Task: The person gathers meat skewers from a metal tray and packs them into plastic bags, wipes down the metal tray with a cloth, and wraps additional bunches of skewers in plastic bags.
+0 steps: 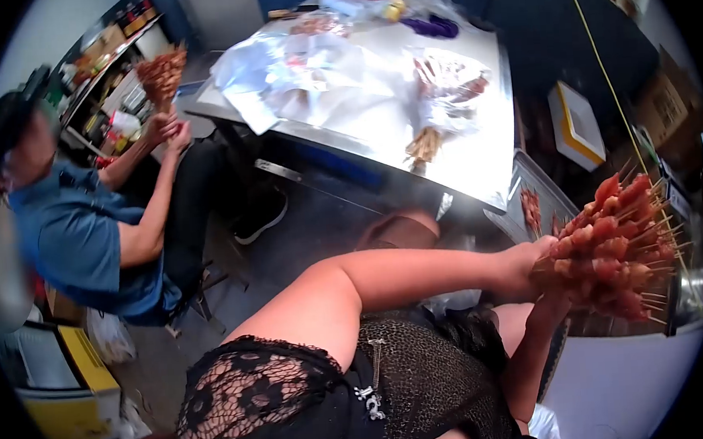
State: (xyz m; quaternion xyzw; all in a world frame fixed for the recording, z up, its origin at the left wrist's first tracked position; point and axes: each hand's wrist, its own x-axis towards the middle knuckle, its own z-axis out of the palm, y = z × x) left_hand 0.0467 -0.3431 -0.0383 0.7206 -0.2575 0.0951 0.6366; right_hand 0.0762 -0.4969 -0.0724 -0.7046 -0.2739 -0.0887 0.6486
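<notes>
A large fanned bunch of raw meat skewers (611, 248) is at the right, with its pointed stick tips facing right. My left hand (525, 269) is closed at the near end of the bunch, its fingers mostly hidden by the meat. Just below it, my right hand (551, 305) also grips the bunch, partly covered by the lower skewers. Behind the bunch, a grey tray (538, 177) holds a few more skewers (531, 210).
A metal table (363, 142) carries plastic sheets and a bagged skewer bundle (448, 85). To the left a seated co-worker (86, 228) holds another skewer bunch (162, 76). A yellow-and-white box (577, 125) and a cardboard box (666, 104) stand at right; a yellow cord (599, 55) hangs there.
</notes>
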